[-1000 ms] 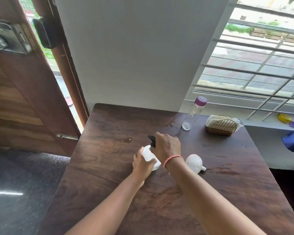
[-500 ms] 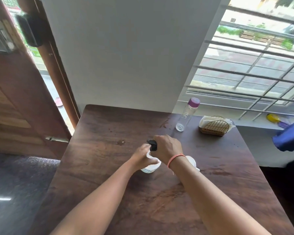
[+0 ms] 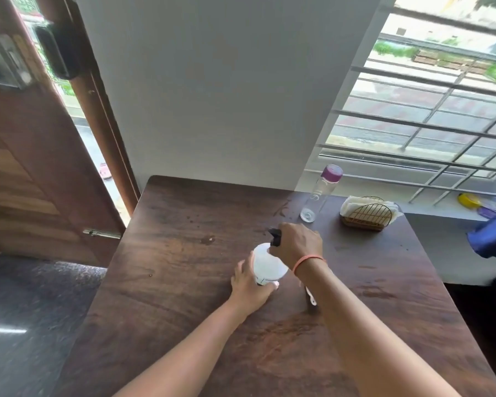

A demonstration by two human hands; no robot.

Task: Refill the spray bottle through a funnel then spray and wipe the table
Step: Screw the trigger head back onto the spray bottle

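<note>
Both hands hold the white spray bottle [image 3: 268, 266], upright near the middle of the counter [image 3: 184, 282]: the left hand [image 3: 249, 285] wraps its body low down, the right hand [image 3: 297, 245] curls its grip over the black spray head [image 3: 275, 237]. Its long axis stands vertical, so the head probably twists off upward. The funnel [image 3: 311, 296] lies just right of the bottle, mostly hidden under the right wrist, nearer that hand. A clear water bottle [image 3: 320, 196] stands at the far edge.

Both hands [image 3: 248, 285] [image 3: 297, 243] curled, gripping (arms extended)
</note>
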